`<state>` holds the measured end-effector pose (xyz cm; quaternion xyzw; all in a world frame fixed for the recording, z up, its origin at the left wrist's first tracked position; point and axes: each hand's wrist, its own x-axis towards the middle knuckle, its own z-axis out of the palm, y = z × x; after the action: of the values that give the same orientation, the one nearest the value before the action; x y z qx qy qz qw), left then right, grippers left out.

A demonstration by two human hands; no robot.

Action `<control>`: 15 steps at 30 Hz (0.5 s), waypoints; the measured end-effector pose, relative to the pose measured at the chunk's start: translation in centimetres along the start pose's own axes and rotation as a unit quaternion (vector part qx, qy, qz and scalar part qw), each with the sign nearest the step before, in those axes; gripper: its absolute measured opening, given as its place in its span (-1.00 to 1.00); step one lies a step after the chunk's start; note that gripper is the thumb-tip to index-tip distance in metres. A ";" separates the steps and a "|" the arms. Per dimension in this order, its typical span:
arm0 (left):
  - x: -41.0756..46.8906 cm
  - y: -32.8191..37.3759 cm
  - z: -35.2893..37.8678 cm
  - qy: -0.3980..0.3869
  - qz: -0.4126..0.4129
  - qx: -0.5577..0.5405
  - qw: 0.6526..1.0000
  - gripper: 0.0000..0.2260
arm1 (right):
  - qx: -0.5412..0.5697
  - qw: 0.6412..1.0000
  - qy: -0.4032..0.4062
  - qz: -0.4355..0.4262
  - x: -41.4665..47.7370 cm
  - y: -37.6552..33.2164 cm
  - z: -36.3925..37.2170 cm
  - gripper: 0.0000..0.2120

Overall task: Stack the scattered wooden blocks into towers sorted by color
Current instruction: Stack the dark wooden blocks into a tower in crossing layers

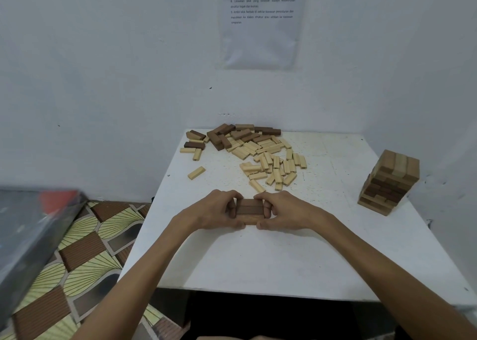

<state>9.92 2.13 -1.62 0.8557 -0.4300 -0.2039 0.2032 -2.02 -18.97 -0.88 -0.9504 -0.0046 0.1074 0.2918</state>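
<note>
White walls meet in a corner behind a white desk [284, 257]. At its centre, the left hand [216, 210] and right hand [286, 210] grip opposite ends of a low stack of brown blocks [248, 208], fingers curled round it. Scattered blocks [258, 154], pale mixed with dark, lie heaped at 12 o'clock. A built tower [389, 182] in brown shades stands near the desk's edge at 3 o'clock. A printed sheet [260, 22] hangs on the wall at 12 o'clock.
</note>
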 end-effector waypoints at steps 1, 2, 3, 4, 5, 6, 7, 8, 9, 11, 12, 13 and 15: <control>-0.1 0.0 0.0 -0.001 -0.001 -0.002 1.000 -0.37 | 0.000 1.000 -0.001 0.000 0.0 0.0 0.0 -0.25; -0.1 0.0 0.0 -0.001 -0.001 -0.003 1.000 -0.37 | -0.001 1.000 -0.001 0.002 0.0 0.0 0.0 -0.26; -0.2 0.1 -0.1 -0.002 0.000 -0.004 1.000 -0.37 | -0.002 1.000 -0.002 0.003 0.0 0.0 0.0 -0.26; -0.2 0.1 -0.1 -0.003 -0.001 -0.005 1.000 -0.37 | -0.003 1.000 -0.004 0.006 0.0 0.0 0.0 -0.26; -0.2 0.2 -0.1 -0.004 -0.002 -0.007 1.000 -0.36 | -0.006 1.000 -0.005 0.008 0.1 0.0 0.0 -0.26; -0.3 0.2 -0.2 -0.004 -0.004 -0.011 1.000 -0.35 | -0.009 1.000 -0.005 0.010 0.2 0.0 0.0 -0.25; -0.3 0.2 -0.2 -0.003 -0.005 -0.016 1.000 -0.32 | -0.013 1.000 -0.005 0.012 0.2 0.0 0.0 -0.25; -0.4 0.1 -0.2 -0.001 -0.005 -0.018 1.000 -0.29 | -0.019 1.000 -0.004 0.015 0.2 0.0 0.0 -0.23; -0.6 0.0 -0.2 0.003 -0.004 -0.018 1.000 -0.25 | -0.024 1.000 -0.002 0.019 0.2 0.0 0.0 -0.19; -0.9 -0.2 0.0 0.021 0.001 -0.011 1.000 -0.16 | -0.025 0.999 0.015 0.027 -0.1 0.1 0.1 -0.08; -1.1 -0.3 0.1 0.035 0.007 -0.006 0.999 -0.13 | -0.024 0.999 0.030 0.027 -0.3 0.1 0.3 -0.03; -1.3 -0.5 0.2 0.052 0.015 -0.002 0.999 -0.12 | -0.026 0.998 0.047 0.023 -0.5 0.1 0.3 0.00; -1.5 -1.0 0.5 0.086 0.041 0.002 0.995 -0.12 | -0.033 0.997 0.071 0.002 -0.7 0.0 0.5 -0.02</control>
<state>9.50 3.84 -2.36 0.8524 -0.4457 -0.1202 0.2456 -2.85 -18.76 -1.11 -0.9647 0.0149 0.0401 0.2599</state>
